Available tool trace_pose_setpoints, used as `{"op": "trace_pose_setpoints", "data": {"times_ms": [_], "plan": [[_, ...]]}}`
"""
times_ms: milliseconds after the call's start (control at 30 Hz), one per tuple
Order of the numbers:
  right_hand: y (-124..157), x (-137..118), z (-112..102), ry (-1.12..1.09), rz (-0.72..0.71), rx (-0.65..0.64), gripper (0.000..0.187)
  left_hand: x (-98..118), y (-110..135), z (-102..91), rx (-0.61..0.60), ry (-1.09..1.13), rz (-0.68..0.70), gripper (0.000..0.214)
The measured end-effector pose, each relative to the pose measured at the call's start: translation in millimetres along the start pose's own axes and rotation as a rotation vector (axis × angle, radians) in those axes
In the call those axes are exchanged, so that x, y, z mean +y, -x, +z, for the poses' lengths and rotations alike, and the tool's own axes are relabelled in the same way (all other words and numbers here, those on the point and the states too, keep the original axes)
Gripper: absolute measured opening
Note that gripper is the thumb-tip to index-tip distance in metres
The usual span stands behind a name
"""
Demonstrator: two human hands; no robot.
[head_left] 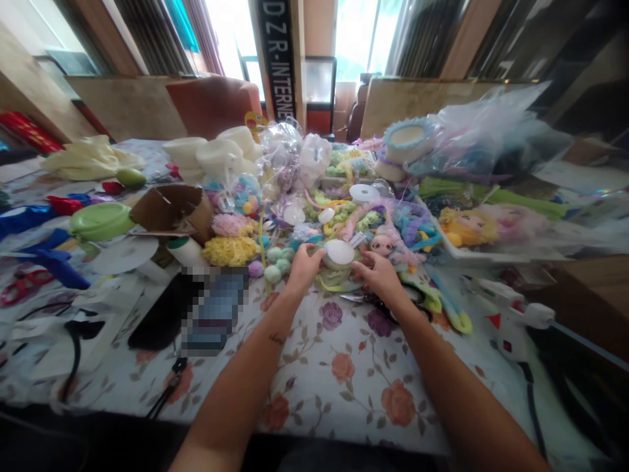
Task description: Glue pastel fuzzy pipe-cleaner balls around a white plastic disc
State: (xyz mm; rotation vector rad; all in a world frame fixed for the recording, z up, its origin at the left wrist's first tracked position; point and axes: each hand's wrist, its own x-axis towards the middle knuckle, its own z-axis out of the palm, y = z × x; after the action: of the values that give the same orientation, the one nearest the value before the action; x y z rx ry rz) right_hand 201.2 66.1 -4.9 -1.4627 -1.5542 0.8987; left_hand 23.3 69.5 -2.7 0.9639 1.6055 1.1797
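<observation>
Both of my hands reach out over a flower-print tablecloth [344, 367] to a small white round spool [339, 254] with pale green ribbon under it. My left hand [303, 267] grips the spool's left side with curled fingers. My right hand [379, 273] holds its right side, fingers bent round it. A small doll head [382, 245] lies just behind my right hand. Black-handled scissors [388, 306] lie on the cloth under my right wrist. Green pom-poms [276, 263] sit left of my left hand.
Craft clutter fills the far half: yellow yarn [230, 250], a brown cardboard box [171, 208], a green lid [101, 219], white cups [211, 154], plastic bags [481, 131], a boxed yellow-haired doll [466, 226]. A glue gun [514, 314] lies right, a dark case [162, 314] left.
</observation>
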Motion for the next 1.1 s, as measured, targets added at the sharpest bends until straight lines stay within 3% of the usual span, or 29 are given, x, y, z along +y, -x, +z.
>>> {"op": "trace_pose_setpoints", "data": {"times_ms": [167,600,700,800,900,1000,1100], "plan": [[6.6,5.5,7.6,-0.161,0.09,-0.008,0.054,10.5,-4.3,6.6,-0.02,0.012,-0.036,0.036],[13.9,2.1,5.8,-0.301,0.073,0.011,0.06,19.9,-1.5,22.0,-0.057,0.134,-0.014,0.064],[16.2,-8.1,-4.3,-0.402,0.074,0.108,0.051,33.2,10.8,8.6,-0.102,0.212,-0.01,0.061],[21.9,-17.6,-18.2,-0.465,0.014,0.311,0.036,53.7,27.7,-18.2,-0.187,0.322,-0.014,0.052],[32.1,-18.9,-25.4,-0.5,-0.023,0.425,0.029,74.9,44.2,-45.3,-0.293,0.662,-0.001,0.037],[44.9,-14.1,-21.3,-0.562,0.013,0.317,0.032,82.8,55.6,-57.9,-0.208,0.844,0.015,0.038],[54.8,-10.4,-12.2,-0.64,0.003,0.091,0.041,69.3,64.4,-53.5,-0.203,0.878,0.014,0.047]]}}
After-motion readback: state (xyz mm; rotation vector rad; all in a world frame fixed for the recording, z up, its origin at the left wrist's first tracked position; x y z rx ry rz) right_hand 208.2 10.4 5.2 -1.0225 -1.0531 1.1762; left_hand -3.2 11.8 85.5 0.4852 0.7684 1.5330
